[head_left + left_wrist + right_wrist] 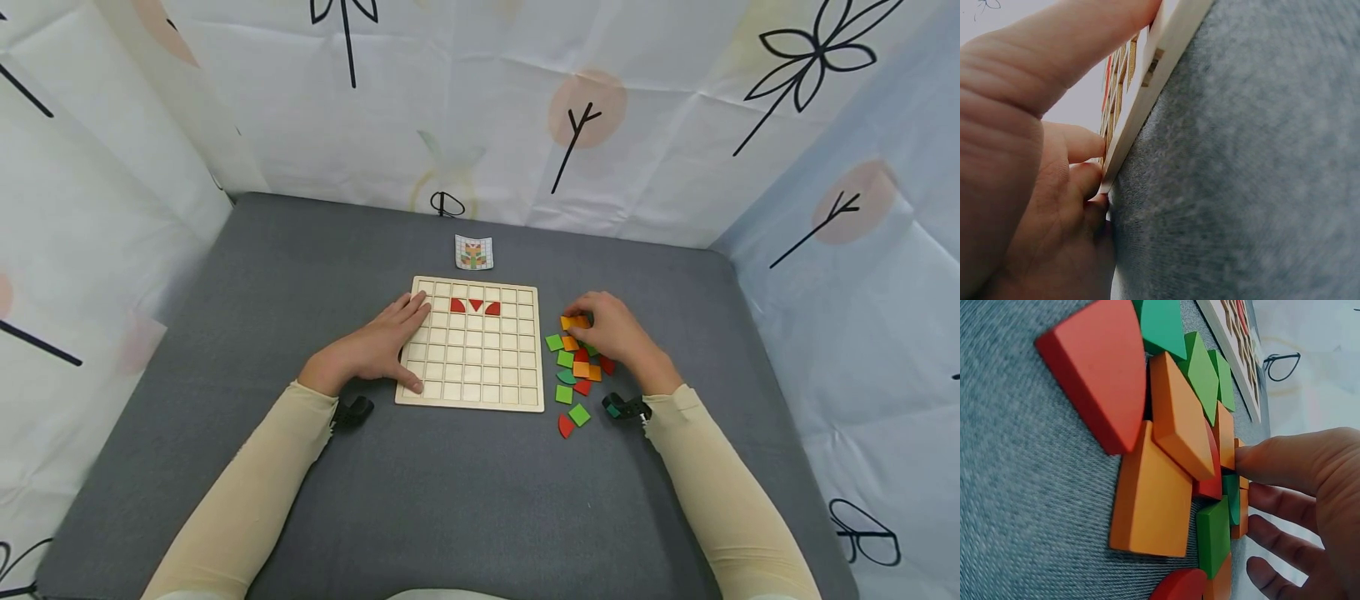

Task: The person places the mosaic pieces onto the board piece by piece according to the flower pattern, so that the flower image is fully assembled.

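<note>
A pale wooden grid board lies on the grey table. Three red tiles sit in a row near its far side: a triangle between two curved-edge tiles, one on the left and one on the right. My left hand rests on the board's left edge, fingers at the far part and thumb at the near corner. Right of the board, my right hand pinches at an orange square tile, thumb on the near side and fingertips beyond. Other orange tiles lie against it in the right wrist view.
Loose green, orange, red and teal tiles lie in a heap beside the board, with a green square and a red curved tile toward the near side. A small patterned card lies behind the board. Printed cloth surrounds the table.
</note>
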Motion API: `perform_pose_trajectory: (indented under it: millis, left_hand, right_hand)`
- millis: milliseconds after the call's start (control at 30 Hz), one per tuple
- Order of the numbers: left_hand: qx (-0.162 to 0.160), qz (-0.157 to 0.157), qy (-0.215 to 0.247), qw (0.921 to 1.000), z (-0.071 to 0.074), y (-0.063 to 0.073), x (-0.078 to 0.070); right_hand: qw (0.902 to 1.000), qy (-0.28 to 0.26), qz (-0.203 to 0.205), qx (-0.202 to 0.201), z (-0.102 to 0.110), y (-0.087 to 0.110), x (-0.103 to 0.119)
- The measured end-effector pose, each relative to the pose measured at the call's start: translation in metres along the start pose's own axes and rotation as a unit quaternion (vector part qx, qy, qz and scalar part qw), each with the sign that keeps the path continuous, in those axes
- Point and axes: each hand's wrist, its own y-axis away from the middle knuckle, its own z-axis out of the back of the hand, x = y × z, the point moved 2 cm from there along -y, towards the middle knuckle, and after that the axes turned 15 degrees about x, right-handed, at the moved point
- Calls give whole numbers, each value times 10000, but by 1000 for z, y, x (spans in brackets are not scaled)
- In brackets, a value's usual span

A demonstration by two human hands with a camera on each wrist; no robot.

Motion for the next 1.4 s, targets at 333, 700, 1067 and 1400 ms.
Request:
perform_pose_trajectory:
  millis: [333, 700, 1067, 1400]
  left_hand:
    - [12, 65, -60, 10000, -1, -2, 1]
    - [-23, 65, -74, 9999, -2, -2, 1]
    - [-21, 68, -25, 10000, -2, -1, 1]
    - [-7, 82, 7, 10000, -2, 0, -1]
  right_hand:
    - [10000, 0, -39, -87, -1, 0, 0]
    - [9997, 73, 49, -222, -1, 0, 4]
    - [9991, 210, 183, -312, 2, -1, 19]
    - [9989, 252, 271, -281, 3, -5, 38]
